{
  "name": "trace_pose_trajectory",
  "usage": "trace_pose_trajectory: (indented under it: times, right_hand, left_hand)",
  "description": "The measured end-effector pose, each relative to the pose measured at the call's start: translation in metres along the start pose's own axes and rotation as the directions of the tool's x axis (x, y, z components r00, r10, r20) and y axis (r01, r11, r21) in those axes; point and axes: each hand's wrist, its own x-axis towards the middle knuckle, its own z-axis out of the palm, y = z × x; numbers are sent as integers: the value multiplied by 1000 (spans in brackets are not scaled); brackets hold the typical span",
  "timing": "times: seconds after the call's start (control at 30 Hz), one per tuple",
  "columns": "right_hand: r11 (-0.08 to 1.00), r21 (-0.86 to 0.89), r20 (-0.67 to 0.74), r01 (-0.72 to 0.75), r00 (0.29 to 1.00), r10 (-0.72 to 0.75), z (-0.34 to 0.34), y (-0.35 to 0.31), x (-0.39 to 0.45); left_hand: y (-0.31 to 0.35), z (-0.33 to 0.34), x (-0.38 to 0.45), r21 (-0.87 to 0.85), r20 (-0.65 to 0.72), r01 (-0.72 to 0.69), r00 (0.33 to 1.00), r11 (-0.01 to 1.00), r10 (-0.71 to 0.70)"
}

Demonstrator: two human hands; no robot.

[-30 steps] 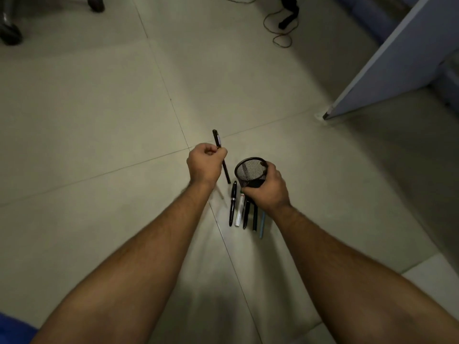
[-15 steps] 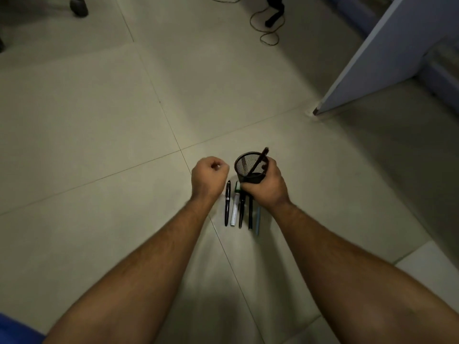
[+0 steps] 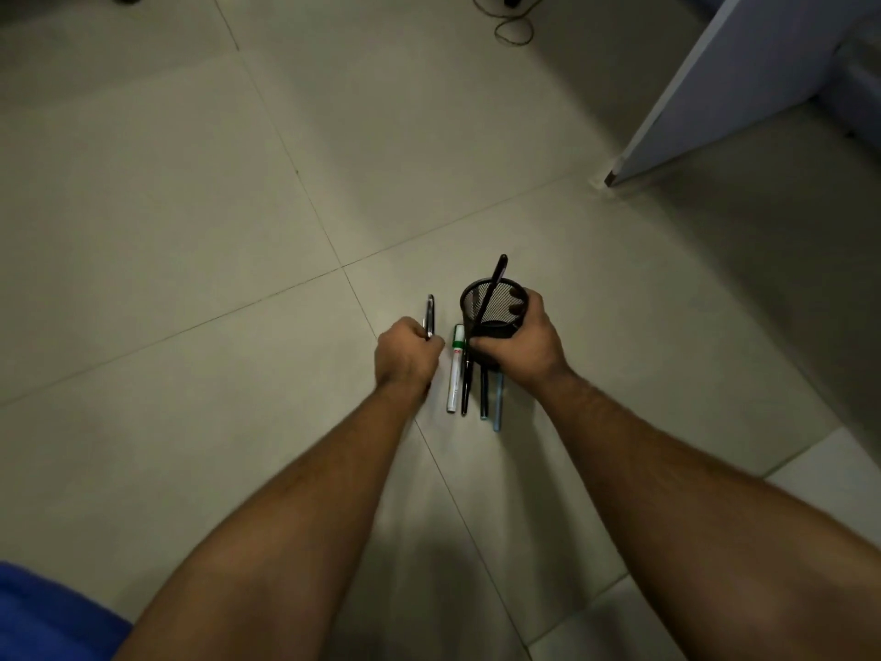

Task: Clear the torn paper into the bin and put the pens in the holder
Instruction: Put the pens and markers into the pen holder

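One black pen (image 3: 491, 293) leans in the mesh holder (image 3: 493, 307) gripped by the right hand (image 3: 519, 343); left hand (image 3: 405, 355) clutches another pen (image 3: 430, 317), four pens (image 3: 469, 384) lying on the floor (image 3: 238, 231) between.

Black mesh holder (image 3: 496, 305); white marker (image 3: 455, 374) w/ green band; beige tiled floor (image 3: 190, 207).

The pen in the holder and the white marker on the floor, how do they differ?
The pen is black and thin; the white marker is thicker, with a green band near its far end. The pen stands tilted in the mesh holder, its top past the rim; the marker lies flat on the floor. The right hand grips the holder around the pen; no hand touches the marker. Both are long, slim writing tools.
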Motion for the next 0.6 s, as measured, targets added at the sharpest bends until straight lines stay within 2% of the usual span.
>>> trace_pose_trajectory:
  times: [0.07, 0.17, 0.3, 0.37, 0.43, 0.5, 0.57, 0.6]
  right_hand:
    - [1000, -3, -1, -20, 1000, 20, 4, -2, 0]
    - [999, 14, -39, -41, 998, 42, 8, -1, 3]
    - [999, 3, -48, -39, 998, 39, 9, 1, 3]
    - [999, 23, -53, -27, 998, 28, 11, -1, 3]
    - [998, 59, -44, -15, 999, 18, 14, -3, 3]
    - [996, 85, -31, -27, 999, 30, 15, -6, 5]
    - [993, 106, -60, -49, 997, 55, 13, -6, 7]
    - [992, 110, -75, -55, 995, 63, 10, -4, 7]
  left_hand:
    - [10, -16, 7, -239, -7, 16, 1000, 971, -18]
    - [37, -39, 10, -548, 25, -21, 999, 836, 41]
    - [67, -50, 11, -700, -13, -98, 992, 708, 125]
    - [71, -43, 7, -696, 61, -77, 984, 714, 165]
    - [67, -33, 1, -495, 127, -149, 962, 856, 241]
    - [59, -27, -3, -267, 40, -268, 957, 926, 289]
    - [48, -28, -2, -319, -87, -231, 973, 919, 214]
    - [40, -25, -1, -354, -107, -178, 983, 918, 149]
